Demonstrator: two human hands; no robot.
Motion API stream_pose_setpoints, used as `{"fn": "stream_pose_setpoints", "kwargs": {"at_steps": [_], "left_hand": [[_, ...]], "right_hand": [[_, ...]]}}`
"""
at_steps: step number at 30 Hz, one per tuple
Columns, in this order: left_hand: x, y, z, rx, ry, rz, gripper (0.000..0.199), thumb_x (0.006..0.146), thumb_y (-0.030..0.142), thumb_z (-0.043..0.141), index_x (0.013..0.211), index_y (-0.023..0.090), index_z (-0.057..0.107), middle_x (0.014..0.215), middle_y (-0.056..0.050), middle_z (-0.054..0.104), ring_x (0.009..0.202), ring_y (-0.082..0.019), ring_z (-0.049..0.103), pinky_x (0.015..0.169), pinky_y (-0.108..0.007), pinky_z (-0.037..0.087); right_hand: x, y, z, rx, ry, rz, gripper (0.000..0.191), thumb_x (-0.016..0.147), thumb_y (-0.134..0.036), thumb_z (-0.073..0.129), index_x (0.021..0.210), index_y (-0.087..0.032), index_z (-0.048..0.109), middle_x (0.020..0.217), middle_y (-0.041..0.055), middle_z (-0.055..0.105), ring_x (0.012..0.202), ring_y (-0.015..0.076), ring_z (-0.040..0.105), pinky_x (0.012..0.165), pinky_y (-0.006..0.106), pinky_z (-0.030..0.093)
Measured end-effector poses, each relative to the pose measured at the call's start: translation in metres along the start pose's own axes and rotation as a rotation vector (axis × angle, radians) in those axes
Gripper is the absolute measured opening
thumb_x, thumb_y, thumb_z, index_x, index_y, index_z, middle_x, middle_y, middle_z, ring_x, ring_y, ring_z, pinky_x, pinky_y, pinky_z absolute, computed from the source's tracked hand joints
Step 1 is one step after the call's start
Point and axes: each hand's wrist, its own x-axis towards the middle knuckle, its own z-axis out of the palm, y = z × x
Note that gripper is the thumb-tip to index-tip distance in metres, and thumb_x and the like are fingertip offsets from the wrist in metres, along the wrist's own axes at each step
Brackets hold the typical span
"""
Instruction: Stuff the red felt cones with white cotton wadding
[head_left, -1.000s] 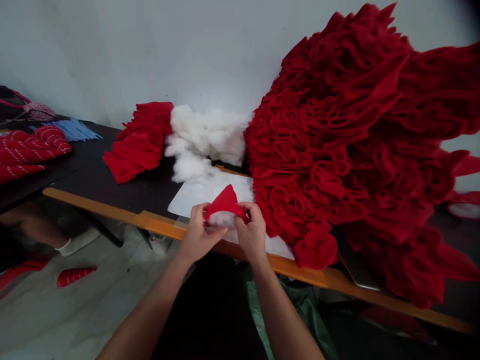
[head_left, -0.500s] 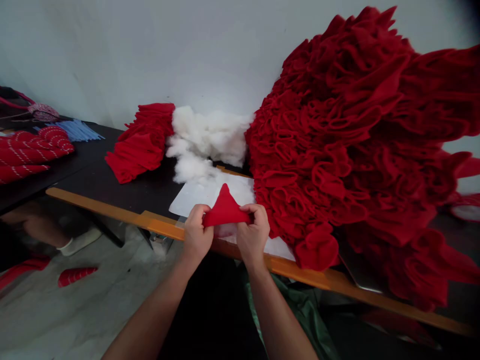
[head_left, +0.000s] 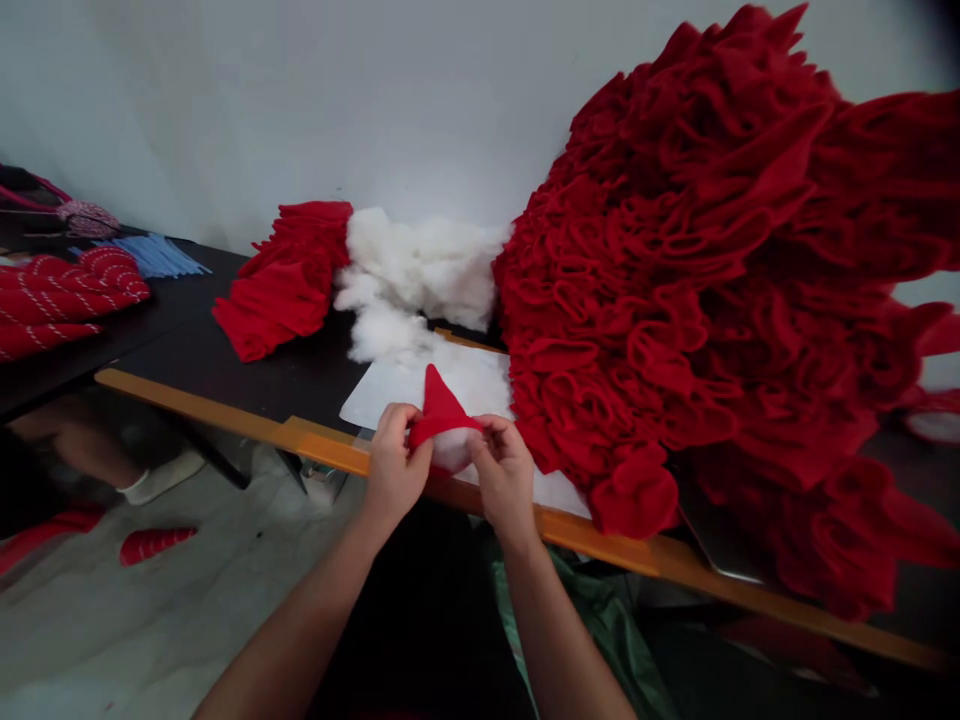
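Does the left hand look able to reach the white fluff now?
Probably yes: the fluff lies at the far edge of the sheet, with nothing standing between it and the left hand. That hand is pinching the red cone, though, so it would likely have to let go first.

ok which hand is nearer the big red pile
Right. The right hand is beside the left edge of the big red pile; the left hand is farther, across the red cone.
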Motion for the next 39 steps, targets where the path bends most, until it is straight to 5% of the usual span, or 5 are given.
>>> {"fn": "stream_pose_setpoints", "kwargs": {"at_steps": [8,19,24,31,39], "left_hand": [[-0.005,0.004,0.002,-0.164,-0.184,-0.016,0.032,0.072,0.017,0.056,0.101,0.018,0.046,0.097,-0.006,0.055,0.087,-0.017,0.055,0.07,-0.028,0.047],[-0.002,-0.003,0.007,-0.052,-0.042,-0.014,0.022,0.071,0.008,0.048,0.09,0.018,0.05,0.086,-0.003,0.055,0.081,-0.015,0.054,0.063,-0.023,0.042],[-0.011,-0.008,0.012,-0.089,-0.087,-0.103,0.017,0.073,0.009,0.046,0.087,0.018,0.048,0.082,-0.002,0.054,0.074,-0.014,0.053,0.066,-0.026,0.043],[0.0,0.004,-0.001,0.07,-0.065,0.164,0.021,0.07,0.005,0.05,0.086,0.018,0.05,0.087,-0.004,0.052,0.083,-0.016,0.052,0.07,-0.027,0.044],[0.001,0.003,0.001,-0.491,0.054,0.029,0.034,0.067,0.023,0.07,0.097,0.021,0.055,0.1,-0.004,0.052,0.093,-0.017,0.052,0.082,-0.029,0.045]], "right_hand": [[0.015,-0.016,-0.001,-0.414,0.067,-0.457,0.02,0.066,-0.006,0.047,0.074,-0.023,0.056,0.076,0.001,0.055,0.073,0.0168,0.054,0.066,0.031,0.046],[0.008,-0.001,-0.008,-0.152,0.022,-0.067,0.016,0.069,-0.015,0.055,0.084,-0.019,0.056,0.082,0.0013,0.057,0.077,0.016,0.055,0.071,0.031,0.046],[0.011,0.004,-0.006,-0.389,0.257,-0.259,0.017,0.062,-0.006,0.046,0.071,-0.019,0.052,0.071,-0.0011,0.052,0.069,0.0148,0.051,0.064,0.028,0.043],[0.004,-0.002,-0.002,-0.349,0.103,-0.539,0.022,0.066,-0.002,0.046,0.076,-0.02,0.053,0.076,-0.0003,0.05,0.073,0.0142,0.05,0.065,0.027,0.043],[0.005,0.011,-0.005,0.099,0.165,0.001,0.012,0.071,-0.021,0.054,0.081,-0.02,0.048,0.07,-0.0047,0.046,0.056,0.0089,0.044,0.051,0.021,0.037]]}}
